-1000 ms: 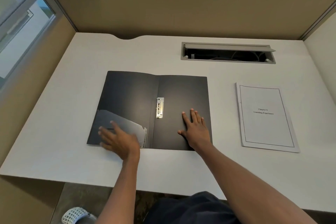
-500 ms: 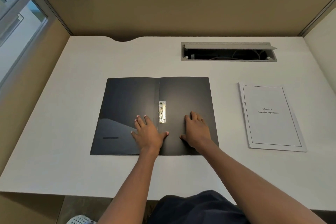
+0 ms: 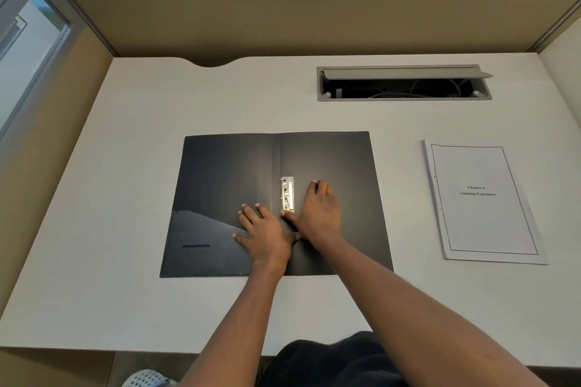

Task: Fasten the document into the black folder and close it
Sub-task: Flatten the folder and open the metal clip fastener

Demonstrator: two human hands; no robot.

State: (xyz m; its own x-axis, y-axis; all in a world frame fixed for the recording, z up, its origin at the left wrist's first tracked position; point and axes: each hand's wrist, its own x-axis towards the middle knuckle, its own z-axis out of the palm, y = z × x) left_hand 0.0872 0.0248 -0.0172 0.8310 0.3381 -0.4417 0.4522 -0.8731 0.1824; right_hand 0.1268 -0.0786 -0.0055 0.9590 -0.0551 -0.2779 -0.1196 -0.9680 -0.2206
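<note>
A white desk (image 3: 125, 166) with an open cable hatch (image 3: 404, 82), tan partition (image 3: 314, 3) behind.

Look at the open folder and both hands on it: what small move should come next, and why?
Probably work the metal clip open with the right hand, whose thumb already touches its near end, while the left hand presses the black folder flat. The document lies apart on the desk, not yet fastened, so the clip likely needs opening first.

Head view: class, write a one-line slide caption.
Both hands at the clip of the open folder; document waits beside it.
</note>
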